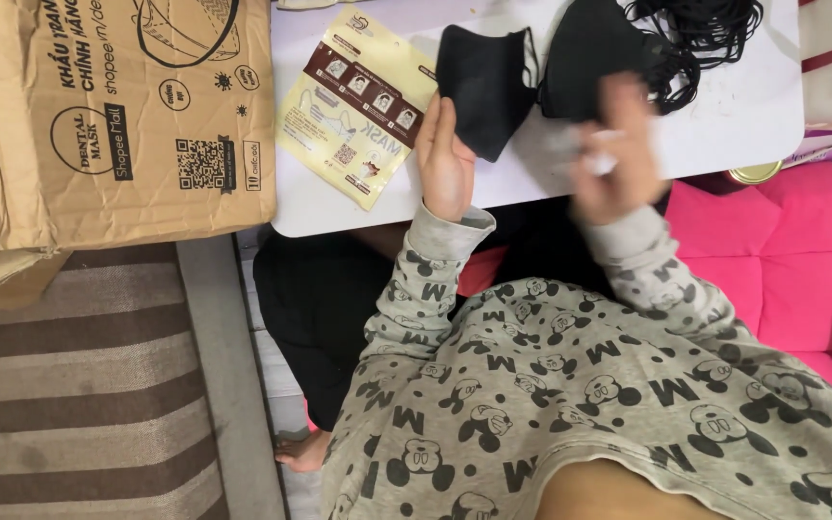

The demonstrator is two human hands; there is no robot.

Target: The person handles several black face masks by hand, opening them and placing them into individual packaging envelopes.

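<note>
Left hand (445, 159), open and flat at frame centre, pins a folded black mask (483, 87) on the white table (724, 125). Right hand (618, 149) is motion-blurred beside it; grip cannot be told. Yellow packet (358, 106) lies upper left.

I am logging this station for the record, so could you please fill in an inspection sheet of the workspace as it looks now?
Surface: small white table, faintly scuffed, its near edge over the person's lap.
Job's things: folded black face mask at the left hand; second black mask beside it; heap of black masks with ear loops at the far edge.
Clutter: pale yellow printed packet lying flat; gold round lid just below the table's edge.
Hands: left open, edge-on against the folded mask; right hand motion-blurred, something pale at its fingers, grip unclear.
Cables: nothing seen.
Surroundings: cardboard box, striped rug, pink cushion.
</note>
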